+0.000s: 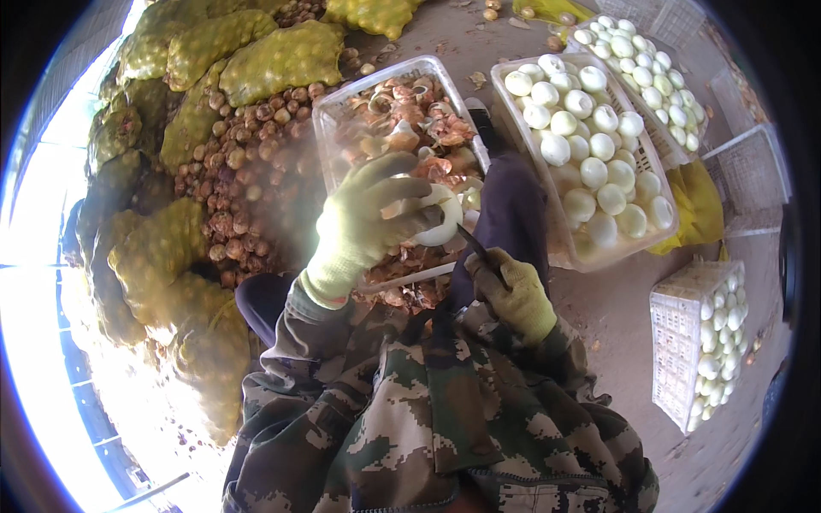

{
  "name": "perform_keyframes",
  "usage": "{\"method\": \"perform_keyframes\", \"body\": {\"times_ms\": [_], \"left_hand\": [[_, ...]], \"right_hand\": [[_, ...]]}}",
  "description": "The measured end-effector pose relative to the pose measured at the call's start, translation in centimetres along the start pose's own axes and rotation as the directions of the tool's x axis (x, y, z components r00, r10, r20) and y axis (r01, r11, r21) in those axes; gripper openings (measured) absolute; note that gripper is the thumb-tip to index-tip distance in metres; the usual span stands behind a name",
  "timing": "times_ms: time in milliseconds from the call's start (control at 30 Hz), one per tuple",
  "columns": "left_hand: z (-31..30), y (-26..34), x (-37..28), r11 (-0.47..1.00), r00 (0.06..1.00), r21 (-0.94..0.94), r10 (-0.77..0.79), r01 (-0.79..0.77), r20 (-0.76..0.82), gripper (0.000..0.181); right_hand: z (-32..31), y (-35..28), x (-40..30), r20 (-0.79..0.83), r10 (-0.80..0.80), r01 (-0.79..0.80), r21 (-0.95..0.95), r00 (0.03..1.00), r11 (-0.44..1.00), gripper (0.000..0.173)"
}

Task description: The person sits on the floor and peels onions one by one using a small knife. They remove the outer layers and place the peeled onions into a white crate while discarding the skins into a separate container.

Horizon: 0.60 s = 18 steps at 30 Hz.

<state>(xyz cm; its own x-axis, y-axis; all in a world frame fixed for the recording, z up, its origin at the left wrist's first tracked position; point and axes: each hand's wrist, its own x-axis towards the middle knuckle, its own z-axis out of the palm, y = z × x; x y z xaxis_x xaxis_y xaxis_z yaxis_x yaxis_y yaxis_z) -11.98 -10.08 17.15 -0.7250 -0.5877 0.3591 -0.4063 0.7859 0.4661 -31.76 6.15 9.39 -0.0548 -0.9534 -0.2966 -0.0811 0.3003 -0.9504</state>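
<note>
My left hand, in a pale yellow knit glove with darkened fingers, grips a peeled white onion. In my right hand, gloved the same way, is a knife with a dark blade. Its tip points up and left and meets the onion's lower right side or lies very close to it; I cannot tell which. Beneath both hands stands a white plastic crate heaped with brown onion skins and scraps. My dark-trousered legs lie on either side of that crate.
At right, a crate holds peeled white onions; another full crate stands behind it, and one lower right. Unpeeled onions are piled at left beside yellow mesh sacks. A yellow bag lies on the floor.
</note>
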Motion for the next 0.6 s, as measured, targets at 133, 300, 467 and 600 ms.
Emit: {"method": "perform_keyframes", "body": {"times_ms": [133,300,467,600], "left_hand": [[2.8,0.4,2.1,0.964,0.991,-0.254,-0.101,0.076,-0.085,0.027],[3.7,-3.1,2.8,0.757,0.865,-0.597,-0.460,0.264,-0.201,0.024],[6.4,-6.4,-0.3,0.514,0.750,-0.765,-0.658,0.388,-0.062,0.032],[6.4,-6.3,-2.5,0.454,0.693,-0.772,-0.720,0.444,-0.024,0.028]], "right_hand": [[-1.0,0.2,-0.6,-0.088,-0.071,0.066,-0.057,0.994,0.996,0.027],[-4.6,2.1,-1.4,-0.349,-0.199,0.188,-0.064,0.916,0.980,0.022],[-11.8,4.6,-2.5,-0.654,-0.318,0.082,-0.366,0.687,0.927,0.016],[-17.0,5.8,-2.5,-0.777,-0.261,-0.320,-0.505,0.573,0.802,0.025]]}}
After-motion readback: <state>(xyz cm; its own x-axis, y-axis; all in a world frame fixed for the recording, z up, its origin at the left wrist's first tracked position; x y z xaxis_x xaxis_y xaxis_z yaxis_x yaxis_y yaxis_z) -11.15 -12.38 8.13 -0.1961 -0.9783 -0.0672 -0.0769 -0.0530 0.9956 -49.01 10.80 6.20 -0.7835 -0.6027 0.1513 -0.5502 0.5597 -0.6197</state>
